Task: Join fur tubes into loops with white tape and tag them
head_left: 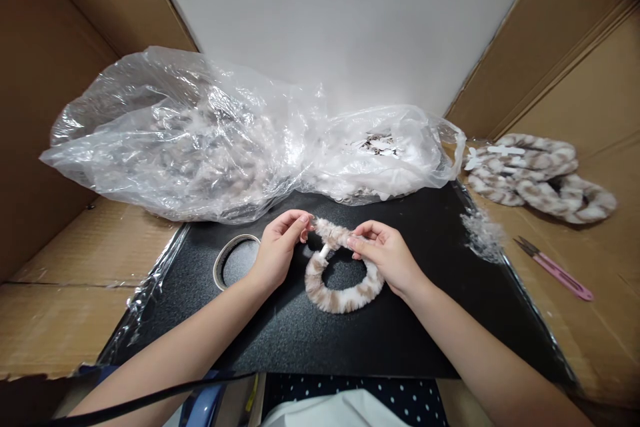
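A fluffy white-and-brown plush ring (pixel 343 300) lies on the black work surface in front of me. At its top left is a gap where a narrow white piece (pixel 325 251) shows between the fluffy parts. My left hand (pixel 283 240) pinches the free tip of the fluffy end that sticks out beyond the gap. Thumb and fingers of my right hand (pixel 383 250) are closed on the ring's upper right side. Close to my left wrist, a roll of tape (pixel 218 267) rests flat and is partly covered by the forearm.
Large clear plastic bags (pixel 200 153) span the back, holding fluffy pieces and white items. At right, several finished-looking plush rings (pixel 545 173) sit on cardboard near pink thread snips (pixel 563 273). Crumpled clear plastic (pixel 483 235) lies on the surface's right edge. Cardboard walls (pixel 565 33) flank both sides.
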